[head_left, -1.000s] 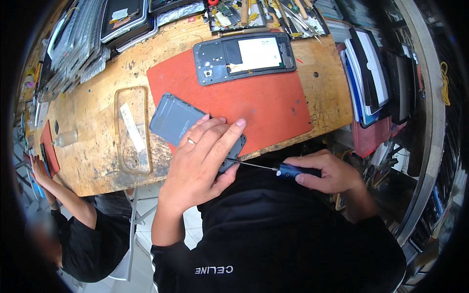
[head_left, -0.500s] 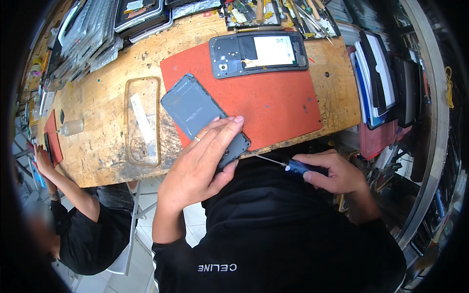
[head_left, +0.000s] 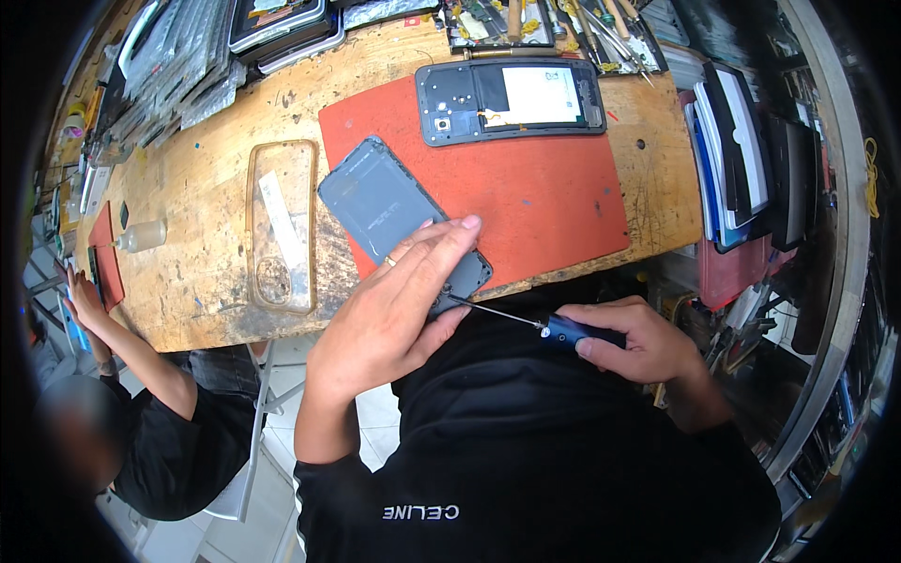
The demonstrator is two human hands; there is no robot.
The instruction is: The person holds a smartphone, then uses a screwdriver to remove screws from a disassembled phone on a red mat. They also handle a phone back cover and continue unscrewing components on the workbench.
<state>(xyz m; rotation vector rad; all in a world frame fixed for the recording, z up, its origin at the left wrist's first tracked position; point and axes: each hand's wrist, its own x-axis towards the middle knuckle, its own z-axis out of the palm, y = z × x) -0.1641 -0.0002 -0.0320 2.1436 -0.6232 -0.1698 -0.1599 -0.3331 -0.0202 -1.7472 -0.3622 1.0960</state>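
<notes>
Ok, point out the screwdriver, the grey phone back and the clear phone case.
screwdriver [head_left: 574, 330], head view, on its blue handle.
grey phone back [head_left: 380, 202], head view, middle of the panel.
clear phone case [head_left: 280, 225], head view, on its centre strip.

Open red mat [head_left: 554, 202] lies ahead of my right grip [head_left: 624, 340], bare between the grey phone [head_left: 394, 211] and the opened phone frame [head_left: 511, 101]. Left of my left grip [head_left: 394, 314], a clear case [head_left: 280, 225] blocks the surface [head_left: 202, 178]. Stacked parts [head_left: 178, 66] and tools [head_left: 554, 23] crowd the far edge.
</notes>
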